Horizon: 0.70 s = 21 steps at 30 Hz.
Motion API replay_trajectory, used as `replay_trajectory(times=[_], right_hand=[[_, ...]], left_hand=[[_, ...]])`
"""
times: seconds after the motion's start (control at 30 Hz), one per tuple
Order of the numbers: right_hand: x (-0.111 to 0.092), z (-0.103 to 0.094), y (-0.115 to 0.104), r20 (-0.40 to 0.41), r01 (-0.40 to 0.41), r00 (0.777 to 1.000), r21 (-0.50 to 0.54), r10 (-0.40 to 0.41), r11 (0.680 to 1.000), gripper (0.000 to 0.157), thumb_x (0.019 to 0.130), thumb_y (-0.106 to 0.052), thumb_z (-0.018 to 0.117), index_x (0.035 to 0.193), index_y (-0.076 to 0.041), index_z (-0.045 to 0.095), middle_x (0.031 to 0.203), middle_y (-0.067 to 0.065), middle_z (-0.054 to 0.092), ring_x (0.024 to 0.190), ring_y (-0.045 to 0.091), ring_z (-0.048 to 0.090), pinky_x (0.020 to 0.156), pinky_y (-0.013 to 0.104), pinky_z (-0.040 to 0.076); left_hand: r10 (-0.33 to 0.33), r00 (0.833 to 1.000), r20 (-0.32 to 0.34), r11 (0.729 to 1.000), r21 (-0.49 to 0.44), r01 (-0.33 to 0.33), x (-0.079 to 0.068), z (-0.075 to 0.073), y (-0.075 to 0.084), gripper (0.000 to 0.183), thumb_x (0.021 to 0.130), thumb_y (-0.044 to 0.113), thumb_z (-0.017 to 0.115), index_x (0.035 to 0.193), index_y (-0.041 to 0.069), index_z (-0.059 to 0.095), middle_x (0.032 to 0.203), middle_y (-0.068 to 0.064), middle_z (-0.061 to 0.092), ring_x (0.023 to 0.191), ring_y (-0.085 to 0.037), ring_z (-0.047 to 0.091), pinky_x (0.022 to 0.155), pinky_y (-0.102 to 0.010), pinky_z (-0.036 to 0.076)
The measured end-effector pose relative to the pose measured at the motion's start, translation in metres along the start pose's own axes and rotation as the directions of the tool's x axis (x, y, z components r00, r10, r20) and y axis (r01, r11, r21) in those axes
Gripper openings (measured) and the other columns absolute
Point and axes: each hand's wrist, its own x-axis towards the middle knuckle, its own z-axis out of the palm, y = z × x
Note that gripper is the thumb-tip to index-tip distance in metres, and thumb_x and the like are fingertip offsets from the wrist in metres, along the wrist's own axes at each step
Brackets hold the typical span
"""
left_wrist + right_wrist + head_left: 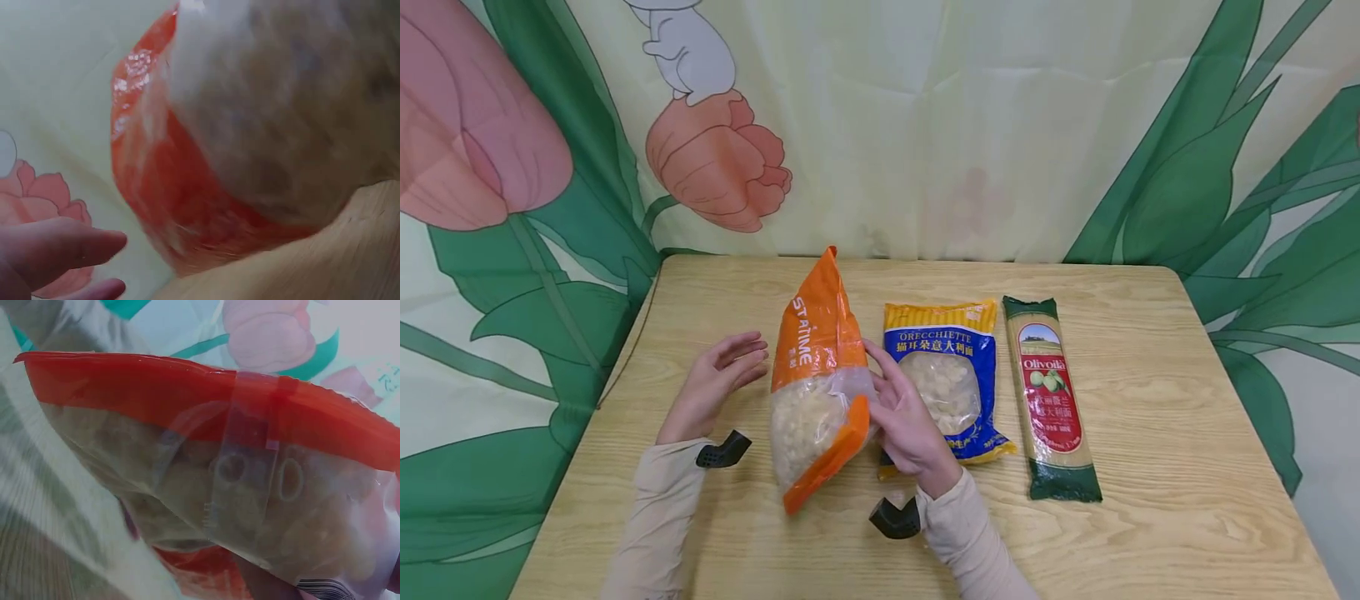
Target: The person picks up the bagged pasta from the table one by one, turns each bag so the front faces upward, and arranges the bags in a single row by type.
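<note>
An orange-and-clear plastic bag (808, 408) full of small pale pieces, marked "STATIME", stands tilted on its edge at the table's middle left. My right hand (913, 425) grips it by its right side. To the left of the bag, and apart from it, my left hand (718, 379) is held with fingers extended and nothing in it. The left wrist view shows two of its fingertips (94, 247) near the bag's orange end (150, 156). In the right wrist view the bag's orange seam (175, 381) runs across, and most of the hand is hidden.
Behind my right hand lies a blue-and-yellow orecchiette packet (943, 375). Farther right is a long green-ended Olivoilà spaghetti packet (1048, 400). The wooden table (1165, 417) ends at a flower-printed curtain (925, 150). Black wrist devices sit at both cuffs.
</note>
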Motion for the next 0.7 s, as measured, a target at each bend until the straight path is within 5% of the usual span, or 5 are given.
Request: replay_trajectory(times=[0.2,0.33,0.5,0.7], right_hand=[[-0.001,-0.002,-0.002,0.029,-0.010,1.000,0.074,0.008,0.997,0.065,0.100,0.013,0.041,0.156,-0.017,0.026,0.129,0.008,0.058,0.102,0.013,0.066,0.080,0.026,0.059],[-0.001,-0.004,-0.002,0.028,-0.021,0.999,0.078,0.019,0.997,0.063,0.102,0.009,0.041,0.156,-0.018,0.026,0.129,0.008,0.058,0.102,0.013,0.066,0.081,0.026,0.059],[-0.002,-0.009,-0.003,-0.002,-0.041,0.999,0.065,0.042,0.997,0.062,0.104,0.004,0.039,0.158,-0.021,0.021,0.129,0.005,0.057,0.105,0.011,0.064,0.083,0.024,0.058],[-0.001,-0.015,-0.004,-0.033,-0.072,0.997,0.011,0.073,0.997,0.072,0.099,0.007,0.047,0.159,-0.023,0.021,0.133,0.009,0.053,0.104,0.015,0.065,0.083,0.028,0.059]], left_hand=[[-0.088,0.969,0.229,0.959,-0.243,0.144,0.006,0.003,-0.012,0.047,0.106,0.024,0.050,0.146,0.005,0.039,0.126,0.002,0.060,0.112,-0.011,0.062,0.091,-0.029,0.056],[-0.079,0.953,0.293,0.916,-0.356,0.185,0.007,0.005,-0.012,0.029,0.108,0.022,0.044,0.132,0.011,0.057,0.125,0.000,0.061,0.107,-0.016,0.063,0.087,-0.029,0.057],[-0.097,0.974,0.203,0.876,-0.448,0.180,0.007,0.006,-0.004,0.022,0.105,0.015,0.050,0.119,0.015,0.066,0.119,0.001,0.063,0.099,-0.015,0.065,0.081,-0.027,0.059],[-0.111,0.992,0.059,0.866,-0.484,0.125,0.006,0.006,0.013,0.030,0.101,0.011,0.056,0.131,0.012,0.050,0.118,0.001,0.063,0.096,-0.014,0.065,0.078,-0.025,0.059]])
